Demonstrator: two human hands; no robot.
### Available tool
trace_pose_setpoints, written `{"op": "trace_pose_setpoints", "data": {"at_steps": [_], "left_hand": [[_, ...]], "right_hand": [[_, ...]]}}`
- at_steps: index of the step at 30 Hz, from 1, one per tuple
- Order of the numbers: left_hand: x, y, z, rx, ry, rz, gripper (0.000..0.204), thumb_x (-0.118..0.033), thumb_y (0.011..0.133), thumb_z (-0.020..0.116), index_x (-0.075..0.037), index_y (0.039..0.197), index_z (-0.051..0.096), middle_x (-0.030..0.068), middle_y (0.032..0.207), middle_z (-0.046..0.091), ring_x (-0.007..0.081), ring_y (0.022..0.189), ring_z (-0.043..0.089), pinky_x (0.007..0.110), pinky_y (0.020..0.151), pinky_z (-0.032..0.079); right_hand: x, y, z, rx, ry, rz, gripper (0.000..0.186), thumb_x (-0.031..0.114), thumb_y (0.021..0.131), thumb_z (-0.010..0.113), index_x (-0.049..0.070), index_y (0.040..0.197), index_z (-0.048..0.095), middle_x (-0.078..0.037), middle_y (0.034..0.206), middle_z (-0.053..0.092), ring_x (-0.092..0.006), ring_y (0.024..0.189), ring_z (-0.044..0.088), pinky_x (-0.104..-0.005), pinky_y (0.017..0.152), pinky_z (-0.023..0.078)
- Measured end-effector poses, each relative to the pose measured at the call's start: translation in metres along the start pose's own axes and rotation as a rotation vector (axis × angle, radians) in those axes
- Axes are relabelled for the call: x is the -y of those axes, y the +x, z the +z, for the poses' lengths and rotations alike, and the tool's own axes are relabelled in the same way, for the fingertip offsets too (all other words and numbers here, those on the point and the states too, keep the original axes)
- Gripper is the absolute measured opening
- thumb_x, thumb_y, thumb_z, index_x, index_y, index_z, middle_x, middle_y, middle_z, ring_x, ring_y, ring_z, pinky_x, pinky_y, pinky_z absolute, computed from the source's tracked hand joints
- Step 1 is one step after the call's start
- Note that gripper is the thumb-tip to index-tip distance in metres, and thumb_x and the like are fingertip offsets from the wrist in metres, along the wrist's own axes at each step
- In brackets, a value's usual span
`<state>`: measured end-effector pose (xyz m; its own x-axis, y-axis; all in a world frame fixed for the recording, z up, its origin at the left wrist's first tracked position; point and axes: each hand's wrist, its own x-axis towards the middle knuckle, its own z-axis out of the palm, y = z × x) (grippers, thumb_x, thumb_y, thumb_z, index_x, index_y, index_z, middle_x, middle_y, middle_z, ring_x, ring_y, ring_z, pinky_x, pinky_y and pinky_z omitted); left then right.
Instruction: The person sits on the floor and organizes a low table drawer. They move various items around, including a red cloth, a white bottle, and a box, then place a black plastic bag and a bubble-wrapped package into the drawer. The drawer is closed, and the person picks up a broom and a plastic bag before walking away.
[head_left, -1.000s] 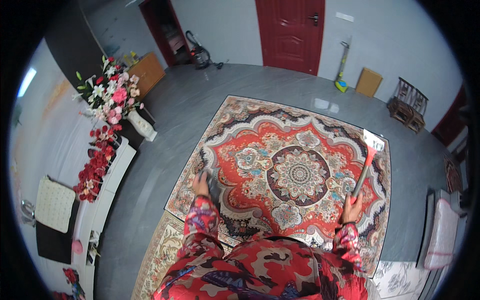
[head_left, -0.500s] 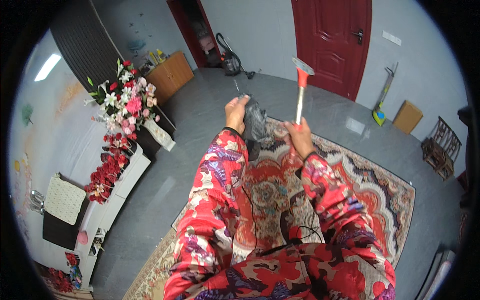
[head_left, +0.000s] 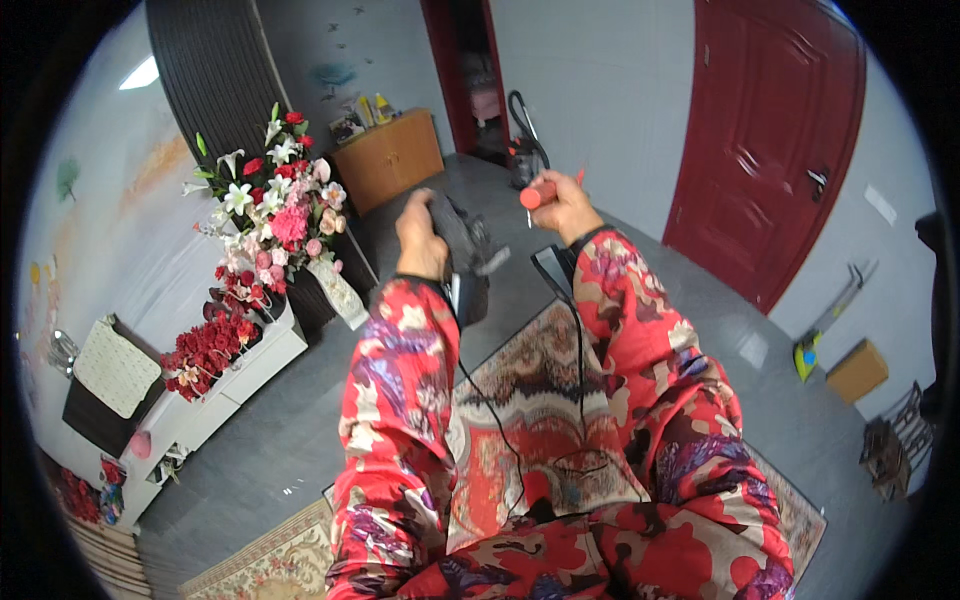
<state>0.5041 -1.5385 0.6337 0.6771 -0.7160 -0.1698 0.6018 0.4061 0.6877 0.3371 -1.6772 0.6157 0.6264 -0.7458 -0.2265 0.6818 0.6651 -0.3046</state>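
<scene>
My left hand (head_left: pixel 421 240) is closed on a crumpled black plastic bag (head_left: pixel 463 235), which hangs out to its right. To the right, my right hand (head_left: pixel 568 212) grips a long-handled scraper by its red handle (head_left: pixel 538 195). The round handle end points back toward me, and the scraper's far part is mostly hidden behind the hand. Both hands are raised over the grey floor, apart from each other. A dark device sits at each wrist, and thin black cables (head_left: pixel 580 370) run down between my patterned red sleeves.
Below lies a patterned rug (head_left: pixel 520 420). Along the left stand a white cabinet (head_left: pixel 240 385) and tall flowers (head_left: pixel 290 220). Ahead are a wooden cabinet (head_left: pixel 390 160) and a vacuum cleaner (head_left: pixel 524 160). Rightward are a red door (head_left: pixel 770 150), a cardboard box (head_left: pixel 857 371) and a dark chair (head_left: pixel 890 450).
My view has swung left. My right hand has risen, and the scraper has tipped from upright to pointing away, handle end toward me. The bag stays in my left hand.
</scene>
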Motion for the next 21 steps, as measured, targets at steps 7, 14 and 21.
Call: {"op": "trace_pose_setpoints", "data": {"at_steps": [7,14,21], "left_hand": [[0.044,0.11,0.001,0.185,0.295,0.016,0.01,-0.007,0.081,0.063,-0.007,0.075,0.055,0.0044,0.066,0.059,0.0165,0.053,0.057,0.032,0.049,0.048],[0.067,0.286,0.061,0.666,0.432,-0.25,0.008,-0.009,0.087,0.061,-0.001,0.09,0.062,0.0042,0.082,0.065,0.0108,0.067,0.063,0.024,0.06,0.052],[0.023,0.469,0.076,0.606,0.636,-0.138,0.013,-0.01,0.083,0.068,0.0,0.091,0.063,0.0032,0.082,0.066,0.0097,0.072,0.062,0.023,0.065,0.051]], "right_hand": [[0.029,0.138,0.008,0.084,-0.277,0.161,0.013,0.009,0.085,0.057,0.005,0.077,0.048,-0.005,0.065,0.053,-0.0173,0.056,0.051,-0.0296,0.053,0.045],[0.054,0.3,0.006,0.353,-1.049,0.031,0.017,0.009,0.089,0.054,0.009,0.102,0.044,-0.003,0.077,0.054,-0.0118,0.053,0.052,-0.0255,0.044,0.043],[0.072,0.465,0.037,0.526,-1.092,0.339,0.022,0.023,0.089,0.062,0.011,0.101,0.047,0.005,0.066,0.045,-0.0047,0.043,0.042,-0.0213,0.038,0.038]]}}
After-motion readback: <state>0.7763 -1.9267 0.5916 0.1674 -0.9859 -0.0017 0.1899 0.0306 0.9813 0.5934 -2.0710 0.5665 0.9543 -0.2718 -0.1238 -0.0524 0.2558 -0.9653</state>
